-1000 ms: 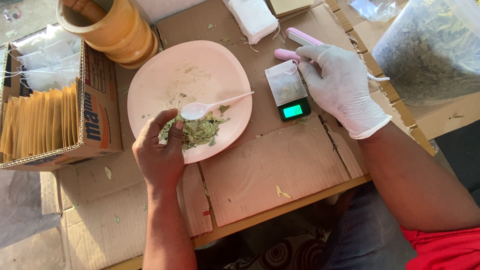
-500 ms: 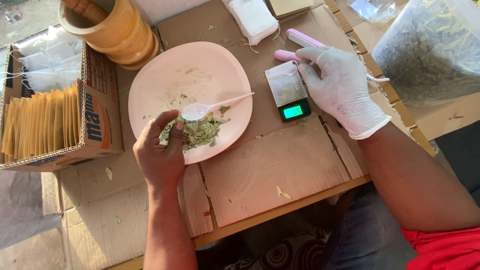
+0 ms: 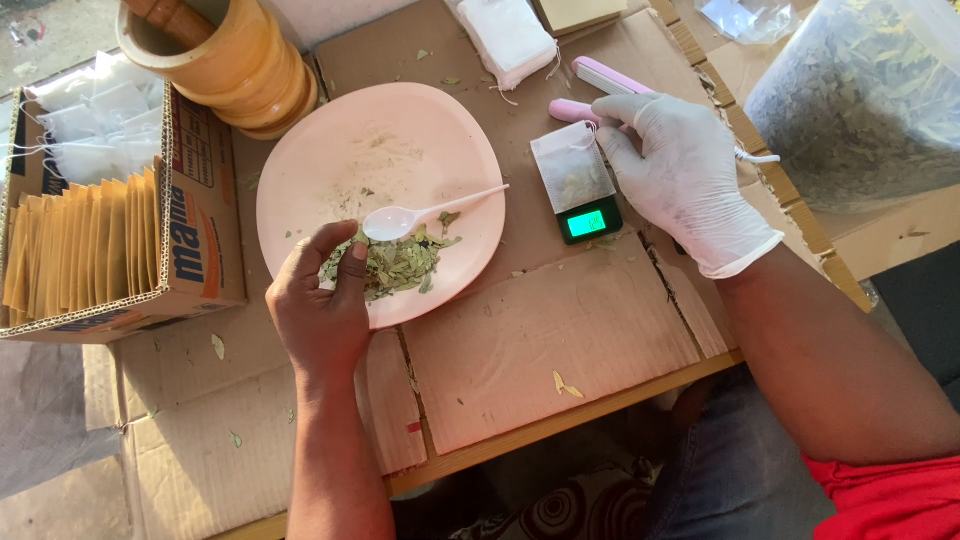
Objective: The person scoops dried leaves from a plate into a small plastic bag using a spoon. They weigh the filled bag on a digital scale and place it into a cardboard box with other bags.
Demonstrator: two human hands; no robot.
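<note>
Change since earlier frame: almost none; both hands, spoon and plate lie as they did half a second ago.
Head view, left hand: bare, at the near rim of the pink plate, thumb and fingers pinched into the pile of dried green leaves; grip clenched on a pinch of leaves, as far as the fingers show.
Head view, spoon: white plastic spoon lies across the plate, bowl just beside the leaf pile, untouched.
Head view, right hand: gloved in white, toward the worktop's far right edge, fingertips steadying a small filter sachet that sits on a pocket scale with a lit green display; grip light on the sachet's edge, not fully closed.
Step in hand: judged as portioning leaves into the sachet on the scale.
Next move calls for: carrying the pinch across without spilling, sachet mouth held open.
Nearby: wooden mortar at far left corner; carton of paper envelopes at left edge; pink sealer tool; bag of leaves at far right.
Hard to make out: sachet contents, display reading; the glove covers part of the sealer; mortar and bag cut off.
</note>
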